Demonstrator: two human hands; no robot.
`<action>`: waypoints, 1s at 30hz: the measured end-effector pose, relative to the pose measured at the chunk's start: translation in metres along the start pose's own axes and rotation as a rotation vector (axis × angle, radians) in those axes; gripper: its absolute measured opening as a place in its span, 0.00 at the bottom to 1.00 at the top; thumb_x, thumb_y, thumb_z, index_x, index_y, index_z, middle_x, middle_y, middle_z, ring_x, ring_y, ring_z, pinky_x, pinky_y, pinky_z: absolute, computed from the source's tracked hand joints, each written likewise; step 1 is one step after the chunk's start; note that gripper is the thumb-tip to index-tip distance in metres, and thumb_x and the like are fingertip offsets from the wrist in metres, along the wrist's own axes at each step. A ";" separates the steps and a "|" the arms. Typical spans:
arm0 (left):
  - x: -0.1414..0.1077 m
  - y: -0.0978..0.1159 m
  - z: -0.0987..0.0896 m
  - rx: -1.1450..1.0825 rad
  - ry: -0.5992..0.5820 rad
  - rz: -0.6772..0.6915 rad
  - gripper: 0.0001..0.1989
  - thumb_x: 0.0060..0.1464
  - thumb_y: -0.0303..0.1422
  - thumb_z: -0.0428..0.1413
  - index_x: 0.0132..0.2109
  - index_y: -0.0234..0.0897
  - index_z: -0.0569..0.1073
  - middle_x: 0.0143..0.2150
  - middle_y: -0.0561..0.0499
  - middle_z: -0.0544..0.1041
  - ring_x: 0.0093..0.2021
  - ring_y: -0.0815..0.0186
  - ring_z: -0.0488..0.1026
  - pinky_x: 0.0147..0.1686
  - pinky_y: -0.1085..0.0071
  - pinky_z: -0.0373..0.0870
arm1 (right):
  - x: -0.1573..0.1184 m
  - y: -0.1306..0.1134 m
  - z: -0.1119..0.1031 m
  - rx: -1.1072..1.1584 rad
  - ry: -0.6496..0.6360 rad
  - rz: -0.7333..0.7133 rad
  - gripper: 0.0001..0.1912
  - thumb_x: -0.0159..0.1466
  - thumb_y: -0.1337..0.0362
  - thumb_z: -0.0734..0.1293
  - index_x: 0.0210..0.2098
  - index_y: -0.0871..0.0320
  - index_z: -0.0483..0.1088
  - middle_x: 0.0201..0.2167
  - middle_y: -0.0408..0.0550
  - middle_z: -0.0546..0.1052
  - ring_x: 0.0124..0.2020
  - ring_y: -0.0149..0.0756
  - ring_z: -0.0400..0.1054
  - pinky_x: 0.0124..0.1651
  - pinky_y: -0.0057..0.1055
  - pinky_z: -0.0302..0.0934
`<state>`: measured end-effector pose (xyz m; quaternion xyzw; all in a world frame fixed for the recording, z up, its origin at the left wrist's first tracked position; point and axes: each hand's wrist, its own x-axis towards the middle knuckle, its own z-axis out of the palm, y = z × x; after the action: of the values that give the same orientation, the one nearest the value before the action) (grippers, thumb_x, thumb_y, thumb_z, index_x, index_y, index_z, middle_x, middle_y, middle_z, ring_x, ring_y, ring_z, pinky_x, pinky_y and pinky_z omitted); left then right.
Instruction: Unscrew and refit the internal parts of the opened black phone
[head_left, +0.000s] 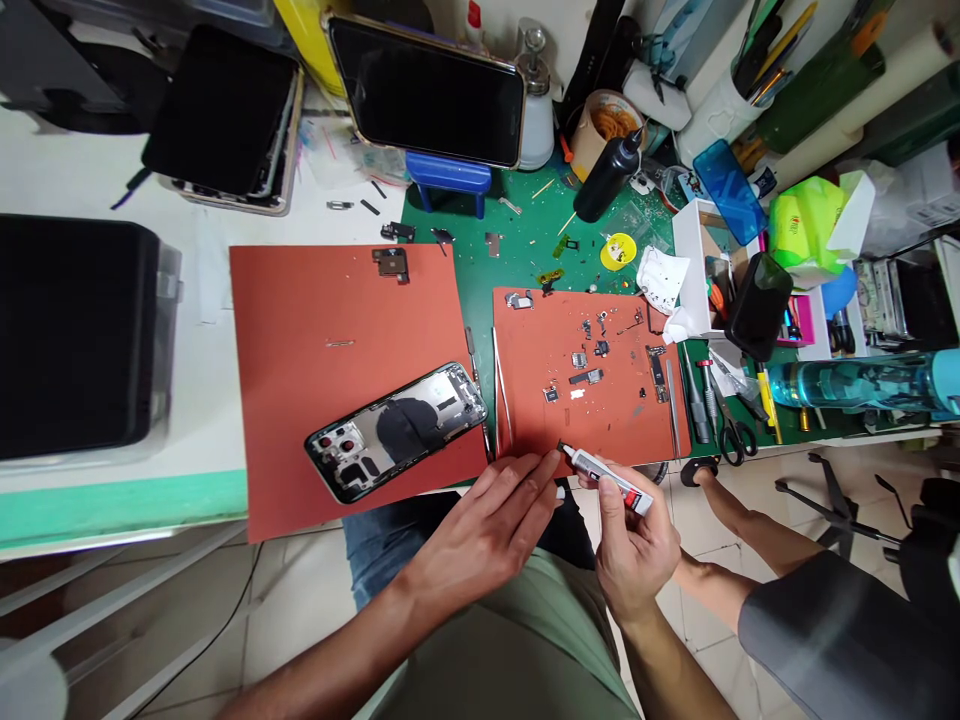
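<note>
In my right hand (637, 540) is a small white and red glue tube (611, 480), held between thumb and fingers, its nozzle pointing up and left. My left hand (495, 525) lies at the front edge of the smaller red mat (532, 430), fingers together, their tips close to a tiny dark part (562, 447) by the nozzle. Whatever its fingers pinch is too small to name. An opened phone housing (397, 430) lies tilted on the larger red mat (285, 400). Small phone parts, among them a silver-black one (586, 377), are scattered on the smaller mat.
A phone (427, 90) rests on a blue stand (450, 175) at the back. A black bottle (609, 178), a white organiser box (694, 270), scissors (735, 435) and a blue water bottle (862, 385) are to the right. Another person's legs (720, 580) show at lower right.
</note>
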<state>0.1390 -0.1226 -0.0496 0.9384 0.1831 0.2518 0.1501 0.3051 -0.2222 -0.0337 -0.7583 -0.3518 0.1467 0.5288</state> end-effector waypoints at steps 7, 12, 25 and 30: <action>0.001 0.000 0.000 -0.004 -0.008 -0.001 0.13 0.71 0.23 0.59 0.59 0.24 0.78 0.69 0.33 0.79 0.63 0.45 0.77 0.59 0.48 0.79 | -0.002 0.003 -0.001 0.002 0.003 -0.004 0.10 0.74 0.66 0.73 0.54 0.53 0.80 0.45 0.48 0.88 0.40 0.40 0.87 0.47 0.37 0.83; 0.001 -0.001 0.000 -0.007 -0.010 0.002 0.13 0.72 0.23 0.59 0.59 0.25 0.78 0.69 0.33 0.79 0.63 0.45 0.77 0.59 0.48 0.79 | -0.002 0.002 -0.001 -0.006 -0.003 -0.003 0.09 0.74 0.65 0.73 0.53 0.53 0.80 0.44 0.48 0.88 0.40 0.41 0.87 0.47 0.37 0.83; -0.001 0.000 0.000 -0.005 -0.013 -0.001 0.13 0.72 0.23 0.59 0.59 0.25 0.78 0.69 0.34 0.78 0.64 0.45 0.76 0.61 0.49 0.78 | -0.002 0.000 -0.001 -0.013 -0.002 -0.017 0.10 0.74 0.67 0.73 0.53 0.52 0.81 0.44 0.47 0.89 0.41 0.39 0.86 0.47 0.35 0.83; 0.000 -0.001 0.000 -0.003 0.000 0.002 0.12 0.73 0.24 0.58 0.59 0.26 0.79 0.69 0.34 0.79 0.64 0.47 0.76 0.61 0.50 0.78 | -0.002 0.000 -0.001 0.002 -0.009 -0.021 0.10 0.74 0.67 0.72 0.54 0.52 0.80 0.44 0.46 0.88 0.40 0.38 0.86 0.47 0.35 0.83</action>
<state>0.1386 -0.1215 -0.0495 0.9382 0.1818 0.2525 0.1514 0.3042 -0.2244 -0.0342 -0.7534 -0.3618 0.1449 0.5296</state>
